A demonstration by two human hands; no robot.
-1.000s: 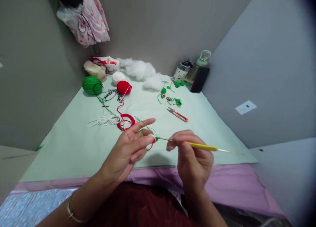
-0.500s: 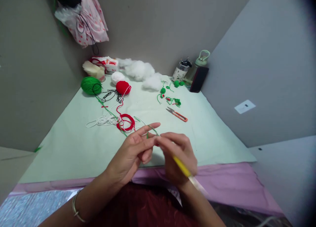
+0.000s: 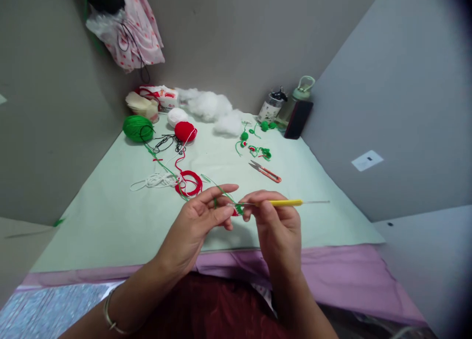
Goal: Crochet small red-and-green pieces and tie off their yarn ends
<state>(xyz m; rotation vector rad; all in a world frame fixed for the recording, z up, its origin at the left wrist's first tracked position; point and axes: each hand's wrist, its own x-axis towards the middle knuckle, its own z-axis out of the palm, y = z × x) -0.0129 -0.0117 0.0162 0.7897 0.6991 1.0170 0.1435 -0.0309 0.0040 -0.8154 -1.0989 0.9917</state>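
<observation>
My right hand [image 3: 275, 226] pinches a yellow-handled crochet hook [image 3: 285, 202], which lies level and points left into a small green and red crochet piece [image 3: 238, 209]. My left hand [image 3: 201, 216] pinches that piece between thumb and fingers, with the index finger stretched out. A green yarn strand [image 3: 221, 190] runs over that finger and back across the table to the green yarn ball [image 3: 137, 128].
A pale green mat [image 3: 110, 216] covers the table. On it lie a red yarn ball [image 3: 185, 131], a white ball [image 3: 177, 115], red yarn loops [image 3: 189, 182], white yarn [image 3: 155, 180], orange snips [image 3: 265, 171], small green pieces [image 3: 258, 151], stuffing [image 3: 212, 105], a jar [image 3: 271, 107] and a bottle [image 3: 298, 95].
My right hand swung the hook down and in toward the piece, then back up to level. The hands are closer together than a second ago.
</observation>
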